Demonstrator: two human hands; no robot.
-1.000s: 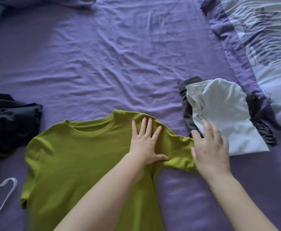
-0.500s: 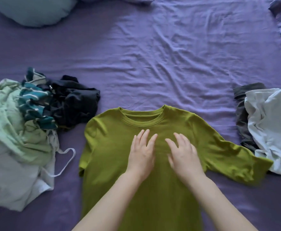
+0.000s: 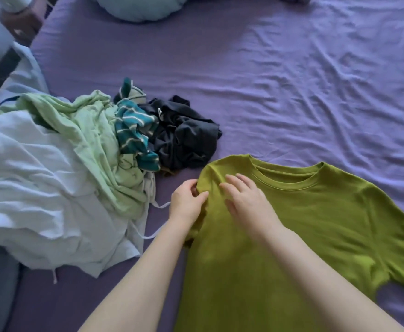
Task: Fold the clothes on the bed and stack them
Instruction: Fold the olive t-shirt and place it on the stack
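Pinching green T-shirt (image 3: pixel 316 224) sleeve: left hand (image 3: pixel 187 204) | right hand (image 3: pixel 246 200) flat on it

green t-shirt (image 3: pixel 304 236) hem cut off below, its left sleeve tucked under left hand (image 3: pixel 186 204)

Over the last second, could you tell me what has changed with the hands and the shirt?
Both hands crossed from the shirt's right sleeve to its left shoulder: the left hand now pinches the edge there and the right hand rests flat beside it. The green shirt stays spread flat on the bed.
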